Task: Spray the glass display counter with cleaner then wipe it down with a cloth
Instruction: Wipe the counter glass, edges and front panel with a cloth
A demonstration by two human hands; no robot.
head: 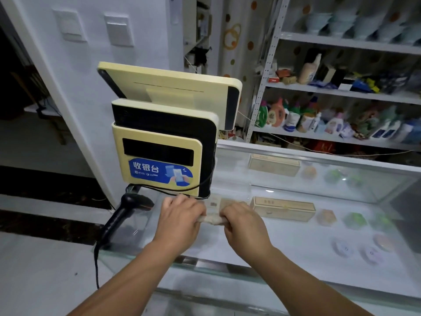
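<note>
Left of the cream-and-black cash register terminal [164, 142], a black handheld barcode scanner [127, 208] stood at the corner of the long glass display counter [284, 242], with its cable trailing down. Just in front of the terminal's base, the left hand [180, 215] had its fingers curled round one end of a bunched beige cloth [213, 221]. The right hand [243, 222], just right of it, gripped the other end the same way. The cloth sat short and wadded between the two fists, low over the glass (whether it actually touched could not be told).

No spray bottle showed in either hand or on the countertop, and the glass looked hazy and pale, though that could have been cleaner or only glare. Going by that, the spraying was probably done and the wiping was at its start, beside the terminal. The whole stretch of glass to the terminal's right looked to be left to wipe, over the pale cardboard boxes [282, 208] and the round coloured goods inside the case. Behind and right of the terminal stood grey metal shelving [341, 92], stocked with bottles.
</note>
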